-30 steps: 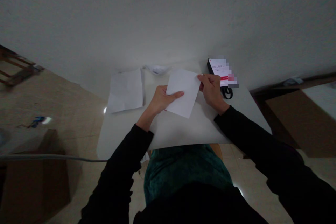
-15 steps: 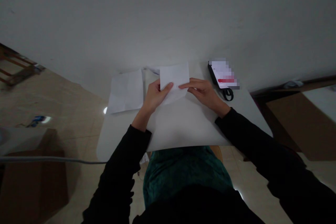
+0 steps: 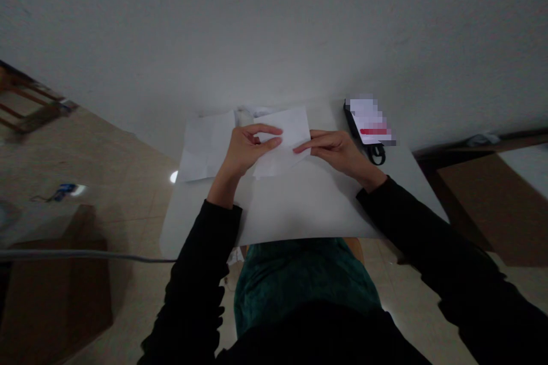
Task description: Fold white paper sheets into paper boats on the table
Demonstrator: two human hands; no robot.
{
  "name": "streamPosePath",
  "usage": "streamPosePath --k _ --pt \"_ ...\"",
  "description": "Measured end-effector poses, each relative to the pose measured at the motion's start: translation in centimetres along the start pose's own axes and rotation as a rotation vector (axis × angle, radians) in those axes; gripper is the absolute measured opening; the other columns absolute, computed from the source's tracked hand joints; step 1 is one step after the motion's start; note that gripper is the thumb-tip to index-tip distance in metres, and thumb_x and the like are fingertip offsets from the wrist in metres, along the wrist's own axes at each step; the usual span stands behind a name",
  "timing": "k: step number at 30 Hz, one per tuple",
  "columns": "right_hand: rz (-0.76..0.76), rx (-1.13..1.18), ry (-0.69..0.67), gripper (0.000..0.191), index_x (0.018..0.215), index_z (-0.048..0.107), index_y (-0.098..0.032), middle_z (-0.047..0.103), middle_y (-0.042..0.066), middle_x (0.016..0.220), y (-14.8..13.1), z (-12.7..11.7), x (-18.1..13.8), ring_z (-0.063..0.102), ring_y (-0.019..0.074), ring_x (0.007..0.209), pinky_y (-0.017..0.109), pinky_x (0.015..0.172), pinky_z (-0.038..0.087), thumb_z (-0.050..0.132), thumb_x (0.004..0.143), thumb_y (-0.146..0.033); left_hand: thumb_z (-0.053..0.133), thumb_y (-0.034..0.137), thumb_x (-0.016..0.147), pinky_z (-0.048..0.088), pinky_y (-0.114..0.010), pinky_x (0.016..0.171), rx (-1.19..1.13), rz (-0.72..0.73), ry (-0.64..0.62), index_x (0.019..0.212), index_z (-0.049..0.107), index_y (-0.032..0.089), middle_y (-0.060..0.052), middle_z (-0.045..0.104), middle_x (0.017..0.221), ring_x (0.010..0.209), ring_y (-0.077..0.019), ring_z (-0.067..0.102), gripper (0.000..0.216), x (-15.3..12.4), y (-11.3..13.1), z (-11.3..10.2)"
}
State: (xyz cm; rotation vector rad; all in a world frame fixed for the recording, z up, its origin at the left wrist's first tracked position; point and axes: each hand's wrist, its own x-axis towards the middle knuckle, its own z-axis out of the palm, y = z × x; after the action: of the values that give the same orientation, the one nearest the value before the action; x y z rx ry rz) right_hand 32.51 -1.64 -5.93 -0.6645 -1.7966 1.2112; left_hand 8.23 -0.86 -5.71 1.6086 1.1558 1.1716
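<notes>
A white sheet of paper (image 3: 295,125), seemingly folded, is between my hands above the table. My right hand (image 3: 336,148) grips its right edge, the index finger lying on top and the other fingers partly hidden behind or under it. Over the sheet's left part reaches my left hand (image 3: 246,148). Its thumb and index finger stretch across the paper with their tips a little apart, and nothing shows between them; the other fingers are curled and partly hidden. Left of that hand lies another creased white sheet (image 3: 205,148).
The white table (image 3: 291,211) stands against a pale wall (image 3: 274,28). A phone-like device (image 3: 368,120) with a lit, partly pixelated screen and a black strap loop (image 3: 377,155) lies at the back right. Crumpled white material (image 3: 252,111) sits behind the sheets. A grey cable (image 3: 85,254) crosses at left.
My left index finger has come from behind the sheet to its top side, and that hand has moved slightly left. The sheet has tilted and lowered a little. The right index finger has shifted slightly down.
</notes>
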Motion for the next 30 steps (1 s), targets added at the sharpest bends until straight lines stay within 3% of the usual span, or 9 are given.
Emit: streamPosePath --k 4,6,9,12,15,18,22,27,30 --pt "0.036 0.090 0.256 0.037 0.086 0.080 -0.026 0.074 0.004 0.091 0.9 0.0 0.2 0.069 0.0189 0.091 0.038 0.092 0.059 0.069 0.089 -0.061 0.094 0.037 0.062 0.055 -0.025 0.058 -0.064 0.073 -0.046 0.100 0.081 0.022 -0.006 0.078 0.091 0.071 -0.0156 0.070 0.043 0.3 -0.4 0.3" --pt "0.032 0.094 0.296 0.038 0.082 0.078 -0.025 0.072 0.003 0.089 1.2 -0.1 0.3 0.067 0.0176 0.087 0.036 0.089 0.059 0.069 0.088 -0.061 0.095 0.039 0.058 0.060 -0.029 0.070 -0.064 0.135 -0.080 0.099 0.081 0.023 -0.009 0.078 0.109 0.093 -0.0221 0.075 0.046 0.5 -0.6 0.4" --pt "0.036 -0.053 0.258 0.038 0.073 0.074 -0.023 0.070 0.002 0.084 0.9 -0.3 0.4 0.062 0.0159 0.079 0.032 0.077 0.053 0.071 0.087 -0.058 0.083 0.054 0.075 0.061 -0.033 0.080 -0.056 0.180 -0.079 0.095 0.082 0.024 -0.010 0.077 0.117 0.109 -0.0252 0.073 0.036 0.4 -0.2 0.4" --pt "0.053 -0.127 0.159 0.042 0.068 0.070 -0.020 0.065 0.001 0.074 0.4 -0.3 0.3 0.055 0.0130 0.067 0.028 0.063 0.043 0.069 0.088 -0.058 0.062 0.064 0.091 0.059 -0.033 0.085 -0.022 0.176 -0.066 0.089 0.082 0.023 -0.010 0.078 0.113 0.104 -0.0221 0.073 0.046 0.1 0.6 0.6" --pt "0.079 -0.118 0.124 0.045 0.068 0.069 -0.019 0.063 0.000 0.069 0.1 0.1 0.2 0.051 0.0123 0.064 0.028 0.061 0.039 0.069 0.087 -0.060 0.078 0.056 0.081 0.058 -0.030 0.078 0.026 0.205 -0.058 0.081 0.081 0.022 -0.007 0.079 0.098 0.088 -0.0178 0.072 0.034 -0.3 1.0 1.1" --pt "0.084 -0.049 0.190 0.040 0.072 0.072 -0.021 0.069 0.001 0.076 0.1 0.6 0.2 0.057 0.0143 0.070 0.029 0.067 0.045 0.072 0.085 -0.059 0.084 0.045 0.078 0.056 -0.028 0.072 0.040 0.229 -0.018 0.076 0.079 0.022 -0.004 0.077 0.086 0.077 -0.0143 0.068 0.023 -0.6 1.0 1.8" --pt "0.044 -0.007 0.343 0.034 0.074 0.074 -0.022 0.070 0.002 0.077 0.1 1.1 0.0 0.058 0.0146 0.072 0.030 0.069 0.047 0.074 0.085 -0.054 0.082 0.043 0.080 0.056 -0.029 0.072 0.066 0.193 -0.006 0.073 0.078 0.022 -0.003 0.077 0.079 0.071 -0.0139 0.068 0.023 -1.0 1.3 2.7" --pt "-0.035 -0.055 0.384 0.032 0.073 0.073 -0.021 0.070 0.001 0.075 0.1 1.1 -0.1 0.059 0.0135 0.071 0.029 0.066 0.045 0.072 0.089 -0.049 0.086 0.035 0.077 0.057 -0.029 0.080 0.034 0.313 0.170 0.078 0.079 0.022 -0.004 0.080 0.092 0.084 -0.0145 0.072 0.014 -1.2 1.1 3.7" --pt "-0.095 -0.171 0.413 0.031 0.076 0.074 -0.020 0.070 0.000 0.071 0.3 1.0 -0.1 0.058 0.0121 0.065 0.027 0.060 0.043 0.071 0.091 -0.047 0.087 0.029 0.077 0.057 -0.026 0.076 0.049 0.372 0.243 0.077 0.079 0.023 -0.001 0.080 0.086 0.079 -0.0116 0.071 0.011 -1.1 0.7 4.1"
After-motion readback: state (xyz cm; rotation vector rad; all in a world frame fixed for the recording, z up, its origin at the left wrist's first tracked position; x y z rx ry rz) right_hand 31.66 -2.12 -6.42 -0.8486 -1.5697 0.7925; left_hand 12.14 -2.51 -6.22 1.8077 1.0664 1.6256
